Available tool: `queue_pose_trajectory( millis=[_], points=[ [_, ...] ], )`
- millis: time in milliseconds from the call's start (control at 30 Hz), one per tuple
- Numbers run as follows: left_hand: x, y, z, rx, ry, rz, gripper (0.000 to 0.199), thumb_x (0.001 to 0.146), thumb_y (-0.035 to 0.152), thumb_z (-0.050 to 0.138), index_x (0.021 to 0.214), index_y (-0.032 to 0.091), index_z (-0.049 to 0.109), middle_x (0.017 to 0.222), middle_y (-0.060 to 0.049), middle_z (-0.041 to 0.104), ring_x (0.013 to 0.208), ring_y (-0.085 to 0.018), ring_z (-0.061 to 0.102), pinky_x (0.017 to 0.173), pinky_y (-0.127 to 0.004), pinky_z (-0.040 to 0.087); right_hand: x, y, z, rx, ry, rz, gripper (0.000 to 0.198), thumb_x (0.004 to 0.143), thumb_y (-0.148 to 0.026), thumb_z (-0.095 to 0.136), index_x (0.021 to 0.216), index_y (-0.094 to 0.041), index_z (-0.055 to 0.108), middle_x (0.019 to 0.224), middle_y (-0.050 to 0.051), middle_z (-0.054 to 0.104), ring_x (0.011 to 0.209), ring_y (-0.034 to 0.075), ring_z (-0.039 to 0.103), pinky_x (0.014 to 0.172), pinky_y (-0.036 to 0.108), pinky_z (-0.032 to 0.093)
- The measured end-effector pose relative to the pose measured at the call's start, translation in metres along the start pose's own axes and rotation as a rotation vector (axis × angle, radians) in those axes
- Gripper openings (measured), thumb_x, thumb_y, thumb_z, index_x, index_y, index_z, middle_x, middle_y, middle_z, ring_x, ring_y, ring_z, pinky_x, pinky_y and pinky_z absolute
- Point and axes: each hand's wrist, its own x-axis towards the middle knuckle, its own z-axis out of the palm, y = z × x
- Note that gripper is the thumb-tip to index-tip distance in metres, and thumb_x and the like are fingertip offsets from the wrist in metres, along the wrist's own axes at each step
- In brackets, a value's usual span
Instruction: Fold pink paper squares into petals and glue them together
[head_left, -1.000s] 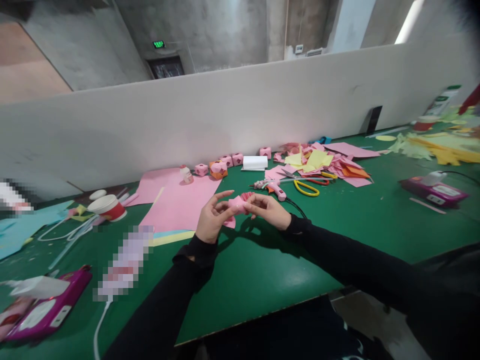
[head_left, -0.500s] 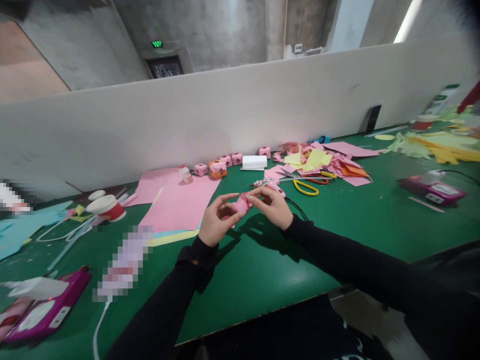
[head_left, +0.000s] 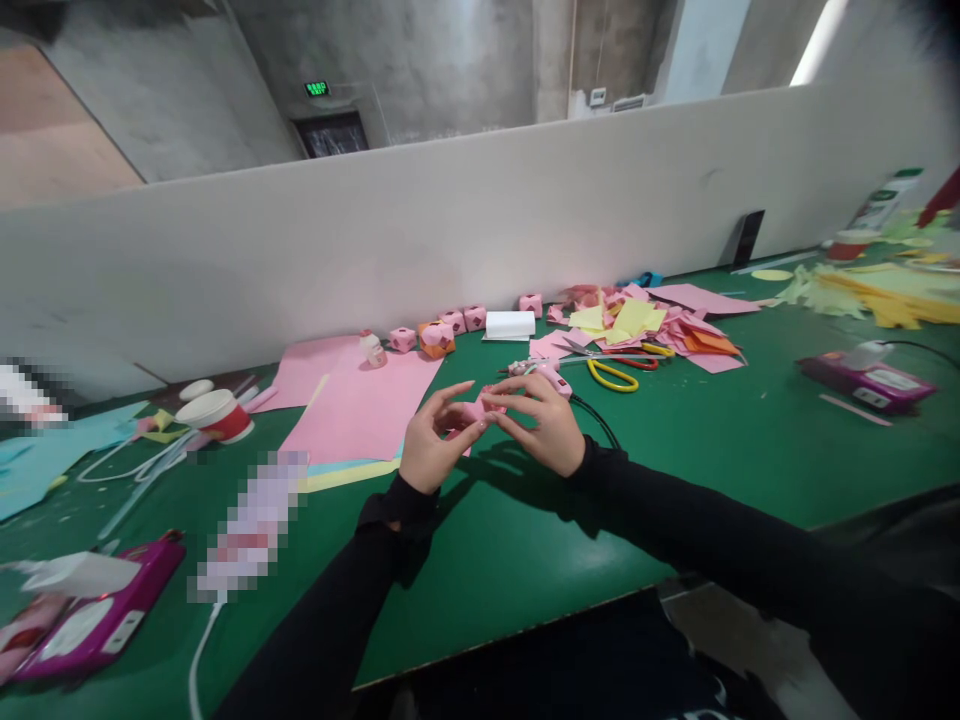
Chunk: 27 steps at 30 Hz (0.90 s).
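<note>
Held up over the table (head_left: 525, 560), the small pink piece (head_left: 472, 411) looks like folded paper being shaped by feel, which seems best done with light fingertips: steady it in the left hand (head_left: 435, 440), work its edge with the right hand (head_left: 544, 425), and press only enough to set a fold, since thin paper would likely dent under a hard squeeze. Turning it a little at a time should help in checking each side. Care is wise around the glue gun (head_left: 551, 374), which lies just beyond the right hand; nothing shows whether its tip is hot. The left hand is half open in a C, fingers bent over the far side and thumb along the near side, grasping the piece between them. The right hand is more closed, its thumb and fingertips gathered at the right side of the piece in what looks like a pinch; they hide much of that side, so I cannot tell how firmly they press. The 2 thumbs come close together in front; whether they touch is unclear. The piece sits between the hands, to the right of the pink sheet (head_left: 360, 415). Farther back, 4 pink boxes (head_left: 475, 318) and 1 pink-and-orange box (head_left: 437, 340) stand near the partition (head_left: 480, 220).
</note>
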Motion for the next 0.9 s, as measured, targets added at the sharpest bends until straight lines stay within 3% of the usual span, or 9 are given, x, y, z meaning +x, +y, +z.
queue_pose_trajectory(
  millis=[267,467,900],
  points=[
    [-0.0007,0.0005,-0.0022,0.028,-0.014,0.025,0.054,0.069,0.031,0.072,0.118,0.016,0.054,0.069,0.002,0.058,0.056,-0.009,0.055,0.058,-0.024,0.049,0.0022,-0.0013,0.0013,0.200,-0.087,0.223,0.024,0.080,-0.034,0.065,0.102,-0.027,0.070,0.103,0.006,0.066,0.098,0.021,0.058,0.087,0.036,0.046],
    [-0.0012,0.0011,-0.0030,0.075,0.000,0.061,0.051,0.069,0.030,0.071,0.116,0.017,0.056,0.071,0.001,0.060,0.065,-0.012,0.059,0.066,-0.027,0.051,0.0029,0.0022,0.0025,0.354,-0.137,0.348,0.024,0.077,-0.036,0.067,0.098,-0.025,0.071,0.103,0.007,0.066,0.103,0.022,0.057,0.082,0.033,0.047],
    [-0.0017,-0.0054,-0.0041,0.139,-0.007,0.065,0.053,0.069,0.032,0.072,0.119,0.020,0.058,0.082,-0.003,0.067,0.074,-0.016,0.062,0.066,-0.028,0.052,0.0062,0.0029,0.0053,0.547,-0.204,0.606,0.032,0.069,-0.046,0.070,0.084,-0.018,0.071,0.088,0.006,0.070,0.084,0.020,0.063,0.074,0.032,0.048]
  ],
)
